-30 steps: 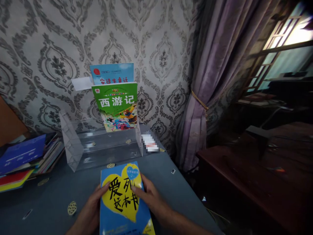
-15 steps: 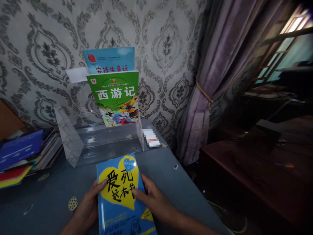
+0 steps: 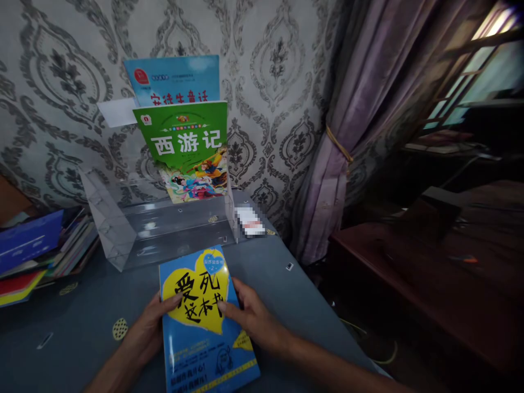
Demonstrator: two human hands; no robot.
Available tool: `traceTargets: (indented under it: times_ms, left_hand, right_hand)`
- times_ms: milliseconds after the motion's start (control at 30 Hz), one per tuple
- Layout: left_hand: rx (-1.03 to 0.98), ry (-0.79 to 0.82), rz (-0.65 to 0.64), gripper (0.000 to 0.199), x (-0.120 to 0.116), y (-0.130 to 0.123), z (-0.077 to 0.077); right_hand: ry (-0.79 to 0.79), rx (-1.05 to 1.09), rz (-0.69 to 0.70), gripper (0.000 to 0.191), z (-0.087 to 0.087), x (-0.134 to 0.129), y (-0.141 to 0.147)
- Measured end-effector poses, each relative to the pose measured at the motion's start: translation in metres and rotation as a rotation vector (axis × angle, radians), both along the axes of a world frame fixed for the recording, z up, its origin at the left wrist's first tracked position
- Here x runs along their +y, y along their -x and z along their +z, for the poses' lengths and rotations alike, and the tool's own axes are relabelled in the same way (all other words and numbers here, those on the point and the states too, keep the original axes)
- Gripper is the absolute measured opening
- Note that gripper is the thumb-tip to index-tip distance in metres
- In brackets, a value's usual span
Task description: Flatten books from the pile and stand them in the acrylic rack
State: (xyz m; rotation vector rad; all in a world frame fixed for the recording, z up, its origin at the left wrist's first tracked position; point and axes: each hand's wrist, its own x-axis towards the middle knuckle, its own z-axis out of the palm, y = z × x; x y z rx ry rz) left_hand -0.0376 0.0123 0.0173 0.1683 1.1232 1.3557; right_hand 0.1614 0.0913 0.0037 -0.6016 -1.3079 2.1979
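A blue book (image 3: 204,349) with a yellow heart and black Chinese lettering is held cover up near the table's front. My left hand (image 3: 153,322) grips its left edge, thumb on the cover and the other fingers hidden beneath. On the right edge, my right hand (image 3: 249,316) is closed the same way. Beyond the book stands a clear acrylic stepped rack (image 3: 112,232). Leaning in its rear tiers are a green book (image 3: 188,147) and, behind that, a light blue book (image 3: 176,79) whose lower part is covered.
A stack of books (image 3: 28,240) lies at the left of the grey table (image 3: 135,349). A white card (image 3: 118,113) sticks out behind the green book. A small blurred-out packet (image 3: 250,221) is right of the rack. The purple curtain (image 3: 327,180) hangs past the table's right edge.
The view has tilted slightly down and nearer, so the rack and its books appear higher and larger. The blue book stays in both hands and shows a little more of its lower cover.
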Motion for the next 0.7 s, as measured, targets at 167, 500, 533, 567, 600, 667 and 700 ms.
traceTargets:
  times_ms: [167,500,533,567,600,667,700]
  left_hand:
    - [0.029,0.023,-0.008,0.080,0.001,0.000,0.001]
    - [0.085,-0.023,-0.050,0.065,0.002,-0.006,0.007]
    - [0.088,-0.017,-0.046,0.068,0.002,-0.007,0.009]
    - [0.092,-0.011,-0.038,0.070,0.002,-0.008,0.011]
    - [0.098,-0.003,-0.031,0.072,0.002,-0.009,0.012]
    - [0.111,0.014,-0.018,0.072,0.003,-0.009,0.012]
    - [0.118,0.019,-0.014,0.070,0.003,-0.009,0.011]
  right_hand:
    - [-0.007,-0.010,0.003,0.056,0.005,-0.001,-0.001]
    - [-0.225,-0.058,-0.167,0.074,-0.006,0.018,0.010]
    - [-0.272,-0.070,-0.195,0.075,-0.007,0.021,0.013]
    - [-0.317,-0.086,-0.220,0.075,-0.008,0.024,0.016]
    - [-0.352,-0.106,-0.240,0.075,-0.008,0.026,0.019]
    - [-0.381,-0.143,-0.259,0.073,-0.010,0.027,0.023]
    - [-0.373,-0.154,-0.255,0.073,-0.011,0.025,0.024]
